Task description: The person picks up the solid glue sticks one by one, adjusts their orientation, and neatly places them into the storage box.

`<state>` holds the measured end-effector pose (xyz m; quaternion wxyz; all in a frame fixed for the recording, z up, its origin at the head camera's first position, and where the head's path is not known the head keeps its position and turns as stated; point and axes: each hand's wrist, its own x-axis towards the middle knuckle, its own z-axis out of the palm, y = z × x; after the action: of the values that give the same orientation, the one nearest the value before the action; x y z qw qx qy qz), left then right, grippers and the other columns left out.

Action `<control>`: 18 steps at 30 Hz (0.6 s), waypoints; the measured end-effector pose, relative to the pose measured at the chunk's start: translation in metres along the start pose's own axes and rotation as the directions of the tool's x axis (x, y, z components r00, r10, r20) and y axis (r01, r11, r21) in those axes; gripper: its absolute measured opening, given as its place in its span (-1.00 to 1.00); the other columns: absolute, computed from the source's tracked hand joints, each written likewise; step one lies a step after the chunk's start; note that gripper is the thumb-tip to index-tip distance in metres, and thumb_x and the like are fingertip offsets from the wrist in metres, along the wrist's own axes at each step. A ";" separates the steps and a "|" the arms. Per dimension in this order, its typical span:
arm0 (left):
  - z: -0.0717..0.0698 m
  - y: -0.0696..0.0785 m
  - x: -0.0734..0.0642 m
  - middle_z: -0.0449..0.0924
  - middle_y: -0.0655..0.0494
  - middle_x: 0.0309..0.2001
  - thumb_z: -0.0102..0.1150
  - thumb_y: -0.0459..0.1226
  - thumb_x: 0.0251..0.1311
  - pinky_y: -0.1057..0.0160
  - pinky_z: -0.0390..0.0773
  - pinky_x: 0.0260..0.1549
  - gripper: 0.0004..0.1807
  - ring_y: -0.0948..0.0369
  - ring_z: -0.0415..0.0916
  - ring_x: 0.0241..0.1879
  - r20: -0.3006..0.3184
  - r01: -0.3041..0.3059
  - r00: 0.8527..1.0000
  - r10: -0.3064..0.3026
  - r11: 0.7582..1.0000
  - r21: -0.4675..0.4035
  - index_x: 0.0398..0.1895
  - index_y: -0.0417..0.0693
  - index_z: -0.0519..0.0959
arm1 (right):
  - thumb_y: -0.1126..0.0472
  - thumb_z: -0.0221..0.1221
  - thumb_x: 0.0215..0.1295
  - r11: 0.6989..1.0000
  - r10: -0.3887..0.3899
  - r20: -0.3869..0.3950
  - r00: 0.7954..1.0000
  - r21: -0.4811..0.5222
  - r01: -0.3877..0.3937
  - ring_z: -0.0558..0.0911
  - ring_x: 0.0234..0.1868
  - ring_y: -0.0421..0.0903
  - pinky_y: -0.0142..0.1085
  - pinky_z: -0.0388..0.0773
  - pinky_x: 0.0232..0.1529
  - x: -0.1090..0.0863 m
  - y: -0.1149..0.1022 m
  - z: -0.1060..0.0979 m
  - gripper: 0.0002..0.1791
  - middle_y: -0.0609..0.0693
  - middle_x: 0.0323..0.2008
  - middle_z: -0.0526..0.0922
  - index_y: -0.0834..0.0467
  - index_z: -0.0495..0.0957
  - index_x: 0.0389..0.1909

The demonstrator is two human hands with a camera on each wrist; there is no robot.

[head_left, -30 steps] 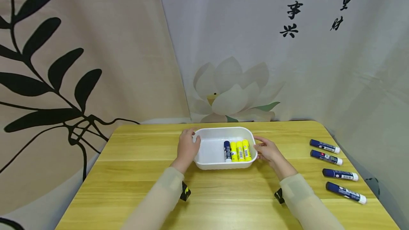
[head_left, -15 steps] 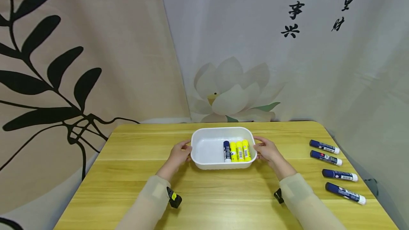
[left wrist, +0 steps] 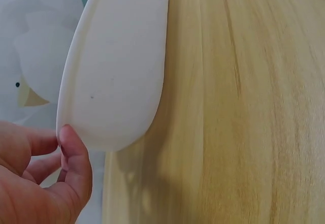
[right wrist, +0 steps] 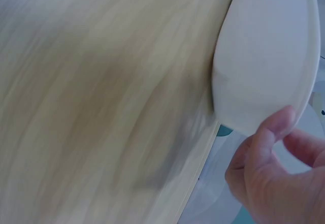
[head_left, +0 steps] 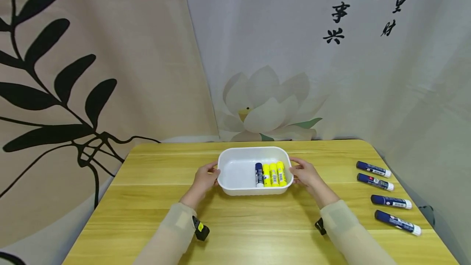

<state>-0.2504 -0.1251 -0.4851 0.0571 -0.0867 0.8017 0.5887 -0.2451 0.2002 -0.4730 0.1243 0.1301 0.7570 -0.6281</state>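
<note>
A white plastic basket (head_left: 235, 175) stands on the wooden table near its far side. Inside, toward the right end, one navy glue stick (head_left: 259, 175) with a white cap lies beside several yellow glue sticks (head_left: 274, 174). My left hand (head_left: 205, 179) holds the basket's left end, thumb and fingers at the rim; the left wrist view shows the thumb (left wrist: 73, 142) against the outer wall. At the opposite end my right hand (head_left: 306, 174) pinches the rim, its thumb (right wrist: 279, 122) on the outside wall in the right wrist view.
Along the table's right side lie several navy glue sticks with white caps, the nearest one (head_left: 398, 222) at the front and the farthest one (head_left: 373, 169) toward the back. A printed curtain (head_left: 272, 52) hangs behind the wooden table (head_left: 257, 232).
My left hand has drawn out from over the basket's left rim to grip its end from outside. The basket, with my right hand on it, has shifted slightly left.
</note>
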 end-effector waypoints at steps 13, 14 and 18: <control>0.001 0.001 -0.003 0.41 -0.08 -0.19 0.05 -0.40 0.28 0.36 0.54 -0.48 -0.56 0.26 0.39 -0.51 -0.021 0.013 1.000 -0.013 1.000 -0.027 0.25 -0.23 0.41 | 0.12 0.08 0.38 0.745 -0.461 0.110 0.881 -0.491 0.451 0.55 -0.17 0.05 -0.23 0.58 -0.28 -0.037 0.030 -0.072 -0.53 0.14 -0.04 0.51 0.14 0.38 0.27; 0.001 0.001 -0.002 0.41 -0.09 -0.19 0.05 -0.39 0.28 0.36 0.54 -0.48 -0.56 0.25 0.39 -0.51 -0.021 0.012 1.000 -0.013 1.000 -0.028 0.25 -0.23 0.41 | 0.14 0.10 0.37 0.681 -0.510 0.127 0.851 -0.545 0.490 0.55 -0.14 0.06 -0.20 0.57 -0.25 -0.043 0.033 -0.081 -0.55 0.14 -0.04 0.52 0.14 0.40 0.25; 0.001 0.001 -0.002 0.39 -0.09 -0.18 0.05 -0.38 0.29 0.38 0.53 -0.49 -0.55 0.26 0.39 -0.51 -0.020 0.022 1.000 -0.023 0.999 -0.035 0.26 -0.22 0.40 | 0.23 0.20 0.27 0.452 -0.635 0.205 0.745 -0.682 0.574 0.49 -0.04 0.13 0.05 0.51 -0.16 -0.066 0.046 -0.115 -0.55 0.11 0.00 0.51 0.09 0.46 0.20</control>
<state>-0.2484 -0.1239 -0.4839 0.0540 -0.1026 0.7909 0.6009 -0.1699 0.3192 -0.4709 -0.0974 -0.1809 0.9369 -0.2828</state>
